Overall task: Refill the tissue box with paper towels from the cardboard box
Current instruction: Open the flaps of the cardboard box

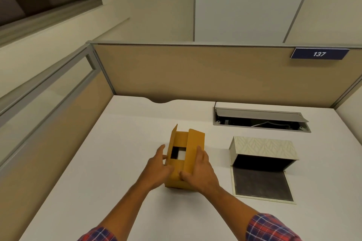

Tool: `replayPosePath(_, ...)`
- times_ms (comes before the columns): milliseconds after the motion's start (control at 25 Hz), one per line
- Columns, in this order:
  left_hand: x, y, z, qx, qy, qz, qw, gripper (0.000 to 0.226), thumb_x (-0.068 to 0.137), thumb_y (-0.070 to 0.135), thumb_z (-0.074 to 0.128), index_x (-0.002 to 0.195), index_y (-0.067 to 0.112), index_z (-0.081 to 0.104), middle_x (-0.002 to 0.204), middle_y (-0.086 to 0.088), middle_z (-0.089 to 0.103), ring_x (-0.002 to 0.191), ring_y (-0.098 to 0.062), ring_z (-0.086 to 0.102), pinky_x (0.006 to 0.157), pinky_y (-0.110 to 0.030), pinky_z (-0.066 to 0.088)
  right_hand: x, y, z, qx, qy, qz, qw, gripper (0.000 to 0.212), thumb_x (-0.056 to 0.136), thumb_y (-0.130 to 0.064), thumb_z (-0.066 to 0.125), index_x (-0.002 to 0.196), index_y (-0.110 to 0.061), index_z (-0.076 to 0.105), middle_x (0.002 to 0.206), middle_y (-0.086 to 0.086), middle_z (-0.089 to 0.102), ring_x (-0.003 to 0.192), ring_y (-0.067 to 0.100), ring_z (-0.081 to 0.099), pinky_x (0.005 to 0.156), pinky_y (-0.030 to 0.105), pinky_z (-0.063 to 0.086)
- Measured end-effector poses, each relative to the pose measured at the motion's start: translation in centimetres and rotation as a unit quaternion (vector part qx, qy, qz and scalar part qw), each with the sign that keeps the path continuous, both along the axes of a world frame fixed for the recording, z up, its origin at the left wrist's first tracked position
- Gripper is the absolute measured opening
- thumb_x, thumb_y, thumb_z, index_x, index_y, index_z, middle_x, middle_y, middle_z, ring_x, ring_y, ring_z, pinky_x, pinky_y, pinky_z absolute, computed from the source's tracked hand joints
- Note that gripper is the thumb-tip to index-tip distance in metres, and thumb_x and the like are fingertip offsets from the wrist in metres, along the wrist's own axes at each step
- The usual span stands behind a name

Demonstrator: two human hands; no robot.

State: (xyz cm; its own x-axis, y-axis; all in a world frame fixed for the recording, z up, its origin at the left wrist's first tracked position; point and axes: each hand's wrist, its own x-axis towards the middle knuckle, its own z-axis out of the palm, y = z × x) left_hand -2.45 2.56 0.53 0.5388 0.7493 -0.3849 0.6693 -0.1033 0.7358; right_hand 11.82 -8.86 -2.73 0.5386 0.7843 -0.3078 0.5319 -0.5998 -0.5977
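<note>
Left hand (159, 169) and right hand (197, 172) clasp the cardboard box (184, 159) (flaps partly open) on the white desk (117, 162); the tissue box (263, 151) lies open just beside.

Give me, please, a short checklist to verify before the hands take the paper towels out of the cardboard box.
1. Both hands on the cardboard box: ok. The left hand is at its left side, the right hand at its right.
2. Top flaps open enough: not ok. They are only partly spread, leaving a small gap.
3. Paper towels inside: ok. Something white shows through the gap; how many, cannot tell.
4. Tissue box ready to receive: ok. It lies on its side, its opened panel flat on the desk, the inside dark.
5. Tissue box empty: cannot tell.
</note>
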Motion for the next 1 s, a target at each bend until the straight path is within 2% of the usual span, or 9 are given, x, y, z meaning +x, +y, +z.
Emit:
replayPosePath(120,-1.1,1.4,-0.8,0.034,-0.025,0.065,0.997,0.074,0.103,0.022,0.065,0.166,0.029,0.027,0.153,-0.012,0.058,0.128,-0.029,0.063,0.092,-0.038,0.06,-0.5,0.0,0.2,0.005,-0.002,0.018,1.0,0.113,0.085,-0.053,0.068,0.163,-0.019,-0.006,0.166,0.013,0.02,0.133,0.039,0.052,0.101,0.05,0.054)
replayPosePath(240,-2.1,2.1,-1.7,0.12,0.023,0.036,0.992,0.081,0.099,0.002,0.061,0.167,0.024,0.024,0.165,-0.011,0.043,0.138,-0.031,0.055,0.106,-0.043,0.056,0.0,-0.7,1.0,0.064,0.004,-0.012,0.998,0.09,0.094,-0.038,0.06,0.162,-0.022,0.004,0.153,0.011,0.044,0.113,0.028,0.061,0.093,0.043,0.056)
replayPosePath(360,-2.3,2.1,-3.2,0.304,0.174,-0.083,0.933,0.077,0.1,0.005,0.057,0.167,0.024,0.026,0.18,-0.005,0.012,0.165,-0.028,0.016,0.132,-0.046,0.023,1.5,-2.6,1.6,0.154,0.035,-0.046,0.986,0.075,0.103,-0.017,0.05,0.163,-0.029,0.008,0.136,0.01,0.062,0.097,0.015,0.061,0.089,0.041,0.059)
replayPosePath(440,-1.8,2.0,-3.8,0.355,0.216,-0.177,0.892,0.071,0.1,0.006,0.055,0.165,0.024,0.034,0.179,-0.003,0.018,0.166,-0.023,0.009,0.135,-0.048,0.005,2.6,-4.0,1.6,0.21,0.045,-0.053,0.975,0.076,0.104,-0.005,0.049,0.164,-0.03,0.008,0.141,0.003,0.057,0.112,0.015,0.061,0.1,0.04,0.057)
replayPosePath(560,-0.9,1.5,-4.5,0.303,0.194,-0.198,0.912,0.063,0.102,0.002,0.051,0.162,0.018,0.041,0.171,-0.002,0.039,0.162,-0.021,0.028,0.133,-0.037,0.016,3.9,-5.4,1.2,0.081,-0.131,-0.022,0.988,0.088,0.094,0.006,0.053,0.164,-0.03,0.013,0.168,0.014,0.025,0.152,0.036,0.034,0.121,0.049,0.035)
replayPosePath(640,-0.6,1.2,-4.3,0.248,0.14,-0.153,0.946,0.05,0.106,0.006,0.05,0.155,0.014,0.05,0.161,-0.006,0.054,0.15,-0.024,0.048,0.123,-0.03,0.035,4.4,-5.5,0.7,0.016,-0.31,0.132,0.941,0.089,0.089,0.005,0.057,0.164,-0.017,0.014,0.175,0.019,-0.001,0.161,0.044,-0.003,0.128,0.06,0.005)
replayPosePath(720,-0.6,1.2,-3.8,0.207,0.086,-0.086,0.971,0.037,0.108,0.012,0.053,0.143,0.014,0.063,0.142,-0.006,0.069,0.13,-0.026,0.066,0.107,-0.026,0.048,4.5,-5.0,0.5,-0.004,-0.304,0.269,0.914,0.088,0.093,-0.001,0.059,0.165,-0.01,0.009,0.174,0.02,0.005,0.161,0.04,-0.001,0.128,0.055,-0.006)
replayPosePath(880,-0.4,1.8,-1.4,0.101,0.053,-0.021,0.993,0.027,0.107,0.011,0.053,0.119,0.023,0.074,0.114,0.003,0.068,0.108,-0.016,0.063,0.091,-0.029,0.048,4.4,-3.1,1.7,-0.009,-0.173,0.237,0.956,0.074,0.1,-0.026,0.051,0.164,-0.013,0.015,0.157,0.014,0.045,0.149,0.034,0.036,0.13,0.046,0.01)
replayPosePath(1000,-0.3,2.8,-0.1,-0.001,0.033,-0.026,0.999,0.023,0.106,0.018,0.049,0.087,0.029,0.053,0.09,0.006,0.053,0.08,-0.009,0.049,0.073,-0.028,0.038,4.2,-2.7,3.0,0.092,-0.074,0.147,0.982,0.058,0.101,-0.057,0.038,0.148,-0.026,0.049,0.111,-0.008,0.07,0.108,0.014,0.062,0.107,0.041,0.049)
